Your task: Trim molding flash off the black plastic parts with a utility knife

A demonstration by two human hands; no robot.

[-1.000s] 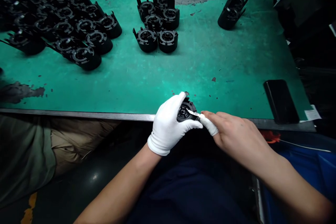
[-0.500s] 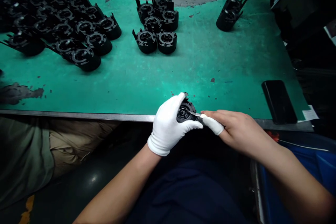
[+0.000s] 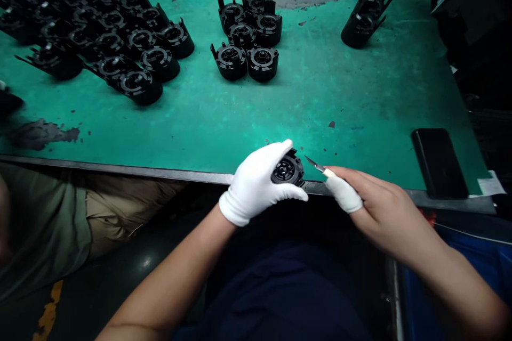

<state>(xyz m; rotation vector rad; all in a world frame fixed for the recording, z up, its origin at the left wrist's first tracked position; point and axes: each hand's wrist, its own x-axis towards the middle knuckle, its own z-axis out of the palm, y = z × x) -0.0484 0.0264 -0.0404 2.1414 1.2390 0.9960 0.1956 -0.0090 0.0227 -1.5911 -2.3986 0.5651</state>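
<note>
In the head view, the left hand (image 3: 256,187), in a white glove, is closed around a black round part (image 3: 287,170) and holds it up at the near edge of the green desk (image 3: 240,117), with the part's ribbed face turned up. Just to its right, the bare right hand (image 3: 380,213), one finger wrapped in white, pinches a small blade (image 3: 314,164). The blade's tip points toward the part but is slightly apart from it.

Ahead of the hands stands a small cluster of parts (image 3: 248,32). Far ahead to the left is a large crowd of parts (image 3: 100,32), and ahead to the right a lone stack (image 3: 364,16). A dark phone (image 3: 439,162) lies beyond the right hand. Another person's clothing (image 3: 40,224) shows left of the left arm.
</note>
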